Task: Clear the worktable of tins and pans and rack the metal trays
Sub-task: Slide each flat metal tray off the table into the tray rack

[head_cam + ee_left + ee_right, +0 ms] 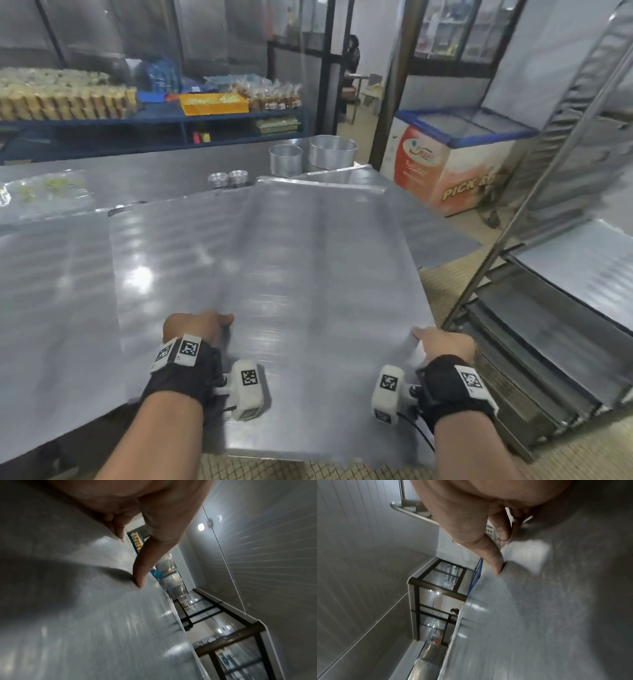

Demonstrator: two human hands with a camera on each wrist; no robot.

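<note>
1. Lower centre of the head view: you hold a large metal tray (260, 260) by its near edge, left hand (197, 327) at lower centre-left, right hand (445, 344) at lower right.
2. Grip: both wrist views show a thumb (142, 572) pressed on the tray's top face; the other fingers curl at or under the edge, mostly hidden.
3. The tray fills mid-frame, over the worktable (51, 274), its near end jutting past the table edge.
4. Step in hand, as I read it: carrying this tray to the rack (561, 192) at right of frame.
5. Next move calls for swinging right, levelling the tray and lining its edges with a free runner.
6. Round tins (313, 156) remain at upper centre.
</note>
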